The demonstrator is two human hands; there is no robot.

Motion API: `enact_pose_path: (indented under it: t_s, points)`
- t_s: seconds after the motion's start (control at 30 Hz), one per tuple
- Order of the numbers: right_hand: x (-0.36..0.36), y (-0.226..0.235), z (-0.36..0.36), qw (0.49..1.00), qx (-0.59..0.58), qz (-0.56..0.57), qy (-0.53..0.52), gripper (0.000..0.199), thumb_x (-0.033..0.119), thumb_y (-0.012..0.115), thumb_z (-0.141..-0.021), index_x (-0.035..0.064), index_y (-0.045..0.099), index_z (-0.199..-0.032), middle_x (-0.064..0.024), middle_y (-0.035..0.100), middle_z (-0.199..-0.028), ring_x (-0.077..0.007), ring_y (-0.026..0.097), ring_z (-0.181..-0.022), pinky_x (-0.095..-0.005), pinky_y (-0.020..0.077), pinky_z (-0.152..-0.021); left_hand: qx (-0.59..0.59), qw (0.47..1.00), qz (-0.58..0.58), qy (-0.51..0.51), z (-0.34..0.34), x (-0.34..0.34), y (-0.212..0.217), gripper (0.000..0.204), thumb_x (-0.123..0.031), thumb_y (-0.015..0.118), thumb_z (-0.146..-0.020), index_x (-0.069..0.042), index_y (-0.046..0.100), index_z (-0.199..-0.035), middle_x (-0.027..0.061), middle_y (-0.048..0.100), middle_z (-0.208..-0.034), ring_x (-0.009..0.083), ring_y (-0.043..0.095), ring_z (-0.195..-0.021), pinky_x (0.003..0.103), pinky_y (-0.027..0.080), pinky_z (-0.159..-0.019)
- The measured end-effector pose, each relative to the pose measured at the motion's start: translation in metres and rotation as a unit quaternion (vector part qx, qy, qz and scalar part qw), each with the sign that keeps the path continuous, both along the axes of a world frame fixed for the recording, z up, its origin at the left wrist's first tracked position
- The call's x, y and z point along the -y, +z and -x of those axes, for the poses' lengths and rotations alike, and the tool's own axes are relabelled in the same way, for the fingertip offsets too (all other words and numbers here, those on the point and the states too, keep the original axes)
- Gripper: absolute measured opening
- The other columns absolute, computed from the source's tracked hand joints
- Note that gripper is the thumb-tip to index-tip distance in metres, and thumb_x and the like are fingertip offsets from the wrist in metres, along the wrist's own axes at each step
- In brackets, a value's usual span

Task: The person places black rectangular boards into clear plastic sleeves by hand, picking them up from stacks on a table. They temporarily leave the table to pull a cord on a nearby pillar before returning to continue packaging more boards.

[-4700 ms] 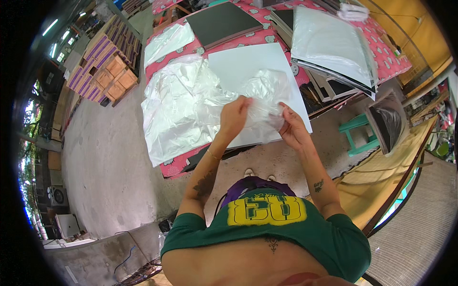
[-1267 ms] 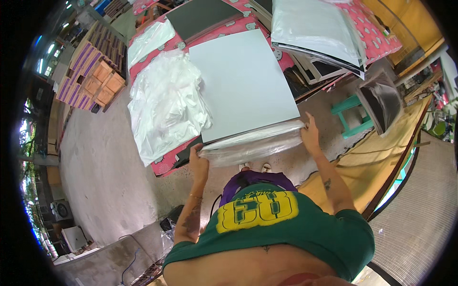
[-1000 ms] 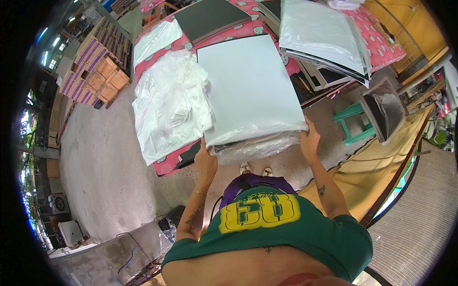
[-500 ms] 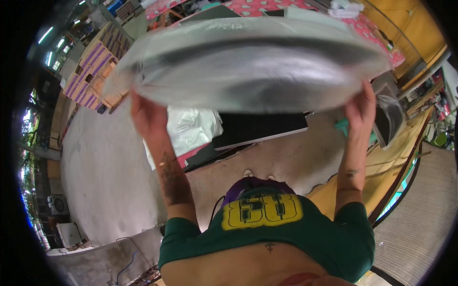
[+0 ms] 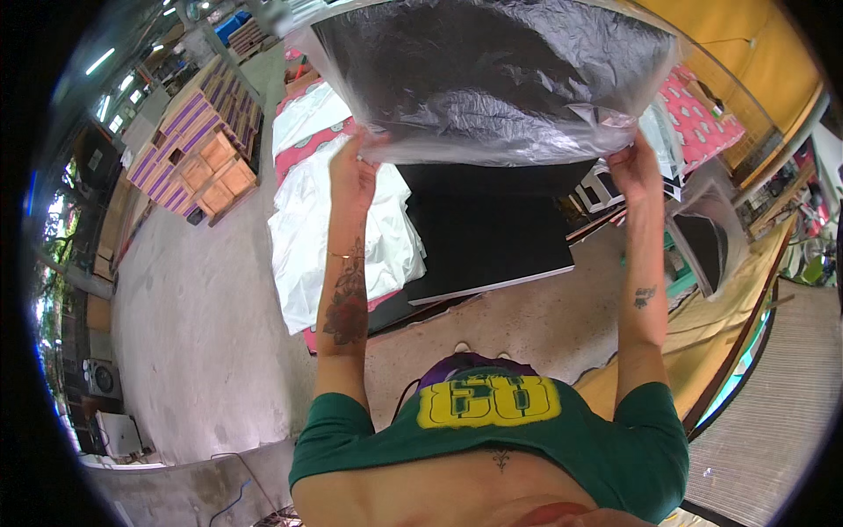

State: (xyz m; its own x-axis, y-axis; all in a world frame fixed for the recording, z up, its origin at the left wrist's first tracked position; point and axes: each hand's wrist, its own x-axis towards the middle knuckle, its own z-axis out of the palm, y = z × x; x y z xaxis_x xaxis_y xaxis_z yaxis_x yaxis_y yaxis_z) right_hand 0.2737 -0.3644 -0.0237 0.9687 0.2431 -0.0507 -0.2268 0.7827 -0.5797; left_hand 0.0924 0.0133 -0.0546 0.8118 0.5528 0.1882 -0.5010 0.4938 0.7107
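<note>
Before me, a clear plastic bag (image 5: pixel 562 143) is stretched between my two hands, and a dark flat panel (image 5: pixel 474 61) shows through it. Its near edge is pinched at the left corner by my left hand (image 5: pixel 354 174), whose fingertips are slightly blurred. At the right corner, the fingers of my right hand (image 5: pixel 634 167) are closed on the crumpled film. Below the bag lies a stack of black boards (image 5: pixel 492 237) with a white edge on the top one. White plastic bags (image 5: pixel 342 233) are heaped to their left, under my left forearm.
A table with a pink patterned cover (image 5: pixel 698 119) carries the work. Purple-striped cartons (image 5: pixel 193 136) and wooden crates (image 5: pixel 215 176) are stacked at left. At right, a plastic-wrapped dark panel (image 5: pixel 702 250) leans near a yellow sheet (image 5: pixel 716 303). Concrete floor (image 5: pixel 211 325) extends at left.
The bagged panel has swung away from me and flattened out, uncovering more black boards and white bags. My hands have come closer together, the left moving right and up.
</note>
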Motion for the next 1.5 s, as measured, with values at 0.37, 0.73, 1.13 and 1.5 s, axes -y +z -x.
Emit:
enact_pose_path:
  t_s: [0.37, 0.73, 1.13, 1.5]
  points:
    - [-0.004, -0.247, -0.027, 0.946, 0.156, 0.283, -0.036, 0.026, 0.015, 0.055, -0.092, 0.0042, 0.059, -0.116, -0.0046, 0.061, -0.105, -0.0173, 0.056, -0.099, -0.0306, 0.0421, -0.090, -0.242, 0.887, -0.352, 0.173, -0.035, 0.000, -0.206, 0.016, -0.011, 0.050, -0.089, -0.001, 0.061, -0.094, 0.0032, 0.053, -0.077, 0.0175, 0.052, -0.072, 0.030, 0.045, -0.078]
    - [0.089, -0.121, -0.096, 0.906, 0.128, 0.347, -0.208, 0.028, 0.020, 0.062, -0.089, -0.0022, 0.058, -0.105, -0.0069, 0.063, -0.096, -0.0134, 0.055, -0.081, -0.0262, 0.0428, -0.077, -0.175, 0.944, -0.269, -0.078, -0.123, 0.090, -0.085, 0.018, -0.017, 0.051, -0.094, -0.002, 0.059, -0.090, 0.0016, 0.052, -0.074, 0.0100, 0.050, -0.060, 0.021, 0.039, -0.053]
    - [0.204, -0.127, -0.188, 0.850, 0.027, 0.520, -0.077, 0.029, 0.029, 0.067, -0.084, 0.0101, 0.064, -0.105, 0.0034, 0.056, -0.085, -0.0100, 0.050, -0.075, -0.0311, 0.0447, -0.059, -0.158, 0.979, 0.097, -0.086, -0.264, 0.171, -0.104, 0.032, 0.000, 0.047, -0.088, 0.012, 0.039, -0.117, 0.0198, 0.057, -0.094, 0.0278, 0.066, -0.071, 0.036, 0.059, -0.059]
    - [0.061, -0.105, -0.034, 0.417, 0.465, 0.729, -0.281, 0.040, 0.027, 0.066, -0.082, 0.0106, 0.059, -0.119, -0.0230, 0.044, -0.130, -0.0394, 0.043, -0.119, -0.0458, 0.0346, -0.100, -0.313, 0.631, -0.581, 0.408, 0.000, -0.073, -0.165, 0.041, -0.017, 0.064, -0.076, -0.006, 0.057, -0.115, 0.0159, 0.059, -0.108, 0.0316, 0.054, -0.104, 0.042, 0.041, -0.091]
